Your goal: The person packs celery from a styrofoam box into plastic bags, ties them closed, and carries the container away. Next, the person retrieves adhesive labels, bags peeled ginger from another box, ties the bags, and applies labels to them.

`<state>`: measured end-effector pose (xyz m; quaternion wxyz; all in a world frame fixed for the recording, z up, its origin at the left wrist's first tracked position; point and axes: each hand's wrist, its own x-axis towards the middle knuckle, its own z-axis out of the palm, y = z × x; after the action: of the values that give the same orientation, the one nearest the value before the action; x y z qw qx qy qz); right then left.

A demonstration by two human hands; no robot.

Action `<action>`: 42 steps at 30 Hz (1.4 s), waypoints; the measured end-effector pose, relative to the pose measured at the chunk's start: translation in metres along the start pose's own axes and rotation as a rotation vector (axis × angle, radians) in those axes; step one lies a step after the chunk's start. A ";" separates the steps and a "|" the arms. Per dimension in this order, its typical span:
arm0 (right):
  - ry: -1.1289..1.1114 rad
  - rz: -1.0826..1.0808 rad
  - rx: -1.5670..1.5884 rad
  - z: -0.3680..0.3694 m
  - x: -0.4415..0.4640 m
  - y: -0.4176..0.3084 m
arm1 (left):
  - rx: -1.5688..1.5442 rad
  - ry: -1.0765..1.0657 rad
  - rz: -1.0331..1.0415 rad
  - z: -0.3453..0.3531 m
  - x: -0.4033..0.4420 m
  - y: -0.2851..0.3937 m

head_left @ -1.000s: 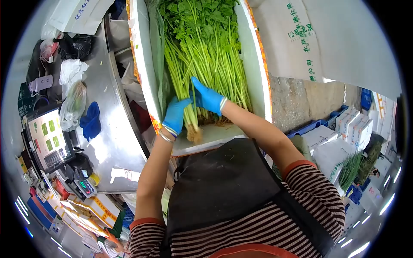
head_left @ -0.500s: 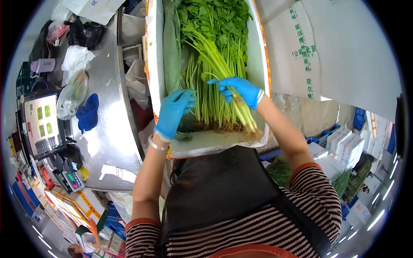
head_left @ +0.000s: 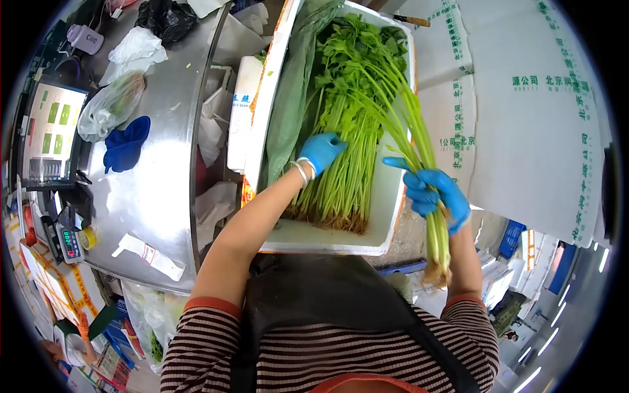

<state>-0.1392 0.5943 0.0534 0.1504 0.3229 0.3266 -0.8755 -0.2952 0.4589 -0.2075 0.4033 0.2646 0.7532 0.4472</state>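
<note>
Gripping a celery bunch [head_left: 437, 243], my right grip [head_left: 438, 195] wraps its blue-gloved fingers around the lower stems, with the index finger sticking out toward the box. The bunch is tilted: its pale root end points back toward me beside my forearm, outside the foam box [head_left: 388, 196], while its stalks cross above the right rim and the leafy tops lean over the inside. My left grip [head_left: 321, 152], gloved in blue too, reaches into the box with its fingers curled over the loose celery [head_left: 347, 187]; I cannot tell whether it pinches any stems there. That celery lies in a thick layer, leaves at the far end, brown roots near the wall closest to me. A green plastic sheet [head_left: 300, 75] runs along the left wall inside the box. Near the far right corner I see a knife [head_left: 414, 21] with a wooden handle. To my right are white packages [head_left: 517, 118] printed in green characters.

On my left is a metal counter [head_left: 167, 190], where a dark blue cloth [head_left: 126, 143] lies near a clear plastic bag [head_left: 113, 108] and a lit screen [head_left: 54, 134]. A paper strip [head_left: 149, 257] lies toward the counter's near edge, with a yellow roll [head_left: 86, 238] beside a digital display [head_left: 69, 243].
</note>
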 end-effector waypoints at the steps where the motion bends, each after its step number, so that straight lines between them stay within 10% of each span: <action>1: 0.004 -0.025 -0.002 0.011 -0.012 -0.004 | 0.180 0.126 0.111 -0.006 -0.004 0.018; 4: 0.014 -0.171 0.011 0.041 -0.053 -0.012 | 0.545 0.368 0.357 -0.011 -0.006 0.065; 15: 0.259 -0.322 -0.232 -0.019 -0.012 0.041 | -1.240 -0.460 -0.121 0.000 -0.050 0.114; 17: -0.015 -0.277 -0.126 -0.028 0.038 0.066 | -1.417 -0.617 -0.075 -0.009 -0.054 0.099; 21: 0.093 -0.035 0.255 -0.082 0.099 0.124 | -1.129 -0.476 -0.408 -0.002 -0.046 0.037; 26: 0.160 -0.026 0.020 -0.103 0.093 0.138 | -1.415 -0.491 -0.316 0.003 -0.050 0.004; 30: 0.887 -0.728 -0.963 -0.130 0.102 0.158 | -1.477 -0.520 -0.327 0.003 -0.050 0.006; 35: 0.666 -0.306 -0.645 -0.064 0.092 0.105 | -1.399 -0.478 -0.301 0.005 -0.050 0.010; 42: 0.540 -0.530 -0.662 -0.079 0.112 0.057 | -1.374 -0.380 -0.280 0.003 -0.057 0.022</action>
<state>-0.1584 0.5995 -0.0934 -0.0729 0.3789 0.6848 -0.6181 -0.2615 0.4268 -0.1674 0.6559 -0.0744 0.2457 0.7098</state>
